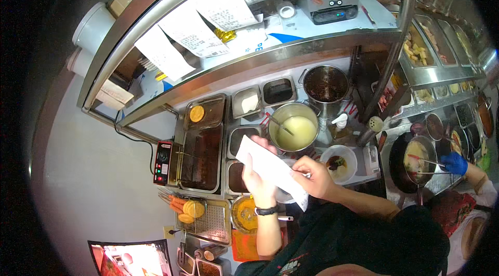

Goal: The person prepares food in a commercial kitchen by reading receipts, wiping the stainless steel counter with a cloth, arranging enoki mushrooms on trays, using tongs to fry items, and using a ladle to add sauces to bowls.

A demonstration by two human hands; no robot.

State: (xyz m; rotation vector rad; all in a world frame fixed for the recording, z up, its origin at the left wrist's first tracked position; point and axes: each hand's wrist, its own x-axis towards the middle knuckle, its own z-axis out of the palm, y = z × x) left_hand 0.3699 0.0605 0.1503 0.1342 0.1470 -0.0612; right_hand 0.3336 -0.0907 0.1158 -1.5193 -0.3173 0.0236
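Note:
A long white paper slip [271, 168] lies slantwise across my two hands above the front of the counter. My left hand [258, 183] supports it from beneath and at its left edge, the thumb on top. My right hand [316, 178] pinches at the slip's right side, fingers bent; a small shiny bit shows at these fingers, too small to name. A black band [266, 210] circles my left wrist. Behind the slip stand a pot of pale yellow liquid [299, 133] with a ladle in it and a white bowl [340, 164] with dark sauce.
Printed slips [223, 16] hang from the shelf rail above. A fryer [201, 156] and a basket with skewered food [189, 211] are at left. A dark pot [326, 84] stands behind. At right, a co-worker's blue-gloved hand [454, 163] works over a pan [420, 159].

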